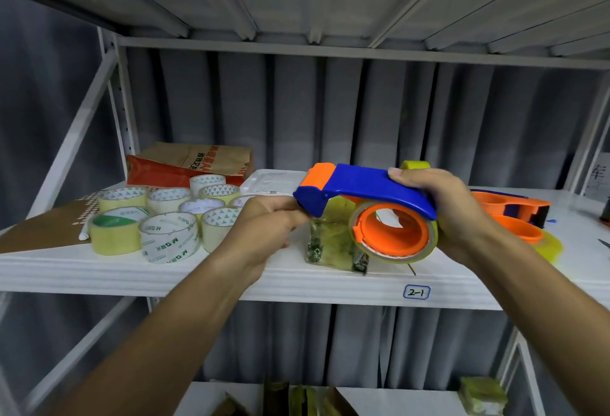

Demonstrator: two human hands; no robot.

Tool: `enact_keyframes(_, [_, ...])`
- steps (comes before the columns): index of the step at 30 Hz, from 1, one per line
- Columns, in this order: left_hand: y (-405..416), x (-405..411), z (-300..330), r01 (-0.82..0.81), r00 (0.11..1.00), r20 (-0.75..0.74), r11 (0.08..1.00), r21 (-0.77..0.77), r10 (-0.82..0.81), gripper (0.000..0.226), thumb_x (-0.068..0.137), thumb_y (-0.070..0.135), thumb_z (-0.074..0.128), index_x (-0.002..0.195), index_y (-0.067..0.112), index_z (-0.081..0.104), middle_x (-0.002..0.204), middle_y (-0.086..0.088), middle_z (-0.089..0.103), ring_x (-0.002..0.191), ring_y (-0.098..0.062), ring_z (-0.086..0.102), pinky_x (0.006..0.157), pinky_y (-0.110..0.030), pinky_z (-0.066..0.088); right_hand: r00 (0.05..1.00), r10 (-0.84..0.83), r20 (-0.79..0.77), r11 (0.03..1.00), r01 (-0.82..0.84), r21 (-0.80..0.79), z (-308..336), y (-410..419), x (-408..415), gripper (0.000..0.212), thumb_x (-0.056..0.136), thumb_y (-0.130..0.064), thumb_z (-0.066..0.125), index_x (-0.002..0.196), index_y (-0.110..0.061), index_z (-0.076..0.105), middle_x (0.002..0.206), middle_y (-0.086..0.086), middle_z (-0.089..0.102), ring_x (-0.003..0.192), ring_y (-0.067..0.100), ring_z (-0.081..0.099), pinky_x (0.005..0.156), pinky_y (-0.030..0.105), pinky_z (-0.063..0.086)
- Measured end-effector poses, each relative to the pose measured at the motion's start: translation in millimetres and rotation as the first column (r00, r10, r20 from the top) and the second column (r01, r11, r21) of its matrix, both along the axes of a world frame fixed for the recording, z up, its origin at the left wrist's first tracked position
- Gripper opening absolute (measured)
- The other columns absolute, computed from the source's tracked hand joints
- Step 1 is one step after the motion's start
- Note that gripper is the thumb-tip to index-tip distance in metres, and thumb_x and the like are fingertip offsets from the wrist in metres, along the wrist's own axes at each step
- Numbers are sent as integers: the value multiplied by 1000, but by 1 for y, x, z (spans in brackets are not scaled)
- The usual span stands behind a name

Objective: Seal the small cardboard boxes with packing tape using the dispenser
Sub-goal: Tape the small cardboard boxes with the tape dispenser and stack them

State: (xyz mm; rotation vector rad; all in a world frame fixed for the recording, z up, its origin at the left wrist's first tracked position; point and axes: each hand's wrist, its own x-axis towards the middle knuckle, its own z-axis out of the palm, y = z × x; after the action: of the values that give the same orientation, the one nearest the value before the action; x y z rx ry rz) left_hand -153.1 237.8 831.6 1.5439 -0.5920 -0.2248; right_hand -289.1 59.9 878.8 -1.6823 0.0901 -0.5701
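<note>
White shelf holds tape rolls beside the dispenser.

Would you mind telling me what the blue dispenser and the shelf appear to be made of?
The dispenser looks like moulded plastic: saturated blue and orange, smooth, softly glossy, rounded edges. The shelf seems to be white-painted metal, judging by its thin folded front lip and perforated uprights, though the material under the paint cannot be confirmed.

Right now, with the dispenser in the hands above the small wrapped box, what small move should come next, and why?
Probably draw the tape down onto the box. The right hand grips the blue dispenser just above it, and the left hand pinches at the dispenser's front end, where tape seems to come out; the tape does not yet look pressed flat.
</note>
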Motion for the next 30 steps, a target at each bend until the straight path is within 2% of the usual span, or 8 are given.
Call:
enact_keyframes(2, [-3,3,-6,19,997,69,1000,-17,-18,18,88,7,70,96,20,78,79,18,75,70,11,64,59,-7,43,1000,-2,-30,1000,2,-8,-2,-3,5,21,66,-40,66,67,-23,78,74,2,73,66,12,68,59,23,54])
enact_keyframes(6, [-7,10,-17,26,994,103,997,-67,-19,21,88,2,71,103,16,75,93,3,79,88,-2,72,75,-7,51,997,-10,-75,1000,9,-10,-3,-8,12,25,64,-41,68,74,-19,74,78,4,75,67,15,69,62,27,53])
enact_keyframes(10, [-13,15,-19,-2,994,107,996,-86,11,17,86,2,71,97,15,75,84,6,78,73,6,68,62,-4,44,994,-20,-108,1000,19,-8,1,-9,16,30,64,-41,69,83,-17,71,76,1,75,63,13,69,56,24,53])
enact_keyframes(12, [-15,17,-21,0,995,103,995,-97,10,18,87,2,70,95,17,75,82,9,77,72,8,67,63,-5,45,992,-26,-120,1000,26,2,2,-10,19,28,70,-39,70,87,-16,70,77,1,75,64,13,70,56,24,53])
enact_keyframes(17, [-22,21,-25,-7,999,50,994,-110,13,14,88,9,67,98,16,74,91,6,77,86,-2,68,88,-26,51,992,-41,-118,996,50,71,2,-10,22,20,79,-34,69,90,-17,69,78,1,75,63,13,71,53,23,54])
enact_keyframes(21, [-26,24,-25,13,1000,-5,990,-137,-14,9,87,10,69,95,7,72,99,-8,77,103,-25,70,103,-42,50,990,-62,-127,994,73,81,3,-10,23,21,79,-34,69,91,-17,68,76,1,75,61,13,71,49,22,53])
enact_keyframes(25, [-32,30,-26,8,999,-44,985,-173,-16,12,88,7,68,98,1,72,101,-10,77,106,-26,71,102,-42,53,985,-95,-142,993,104,58,6,-8,27,24,80,-36,70,95,-17,68,78,0,76,62,14,71,52,24,53])
enact_keyframes(30, [-38,36,-32,-31,998,-53,983,-183,21,2,86,6,72,88,6,72,94,-11,77,101,-29,71,100,-45,54,981,-131,-146,990,137,33,8,-4,31,21,80,-36,73,88,-17,71,79,4,77,61,16,71,53,26,57])
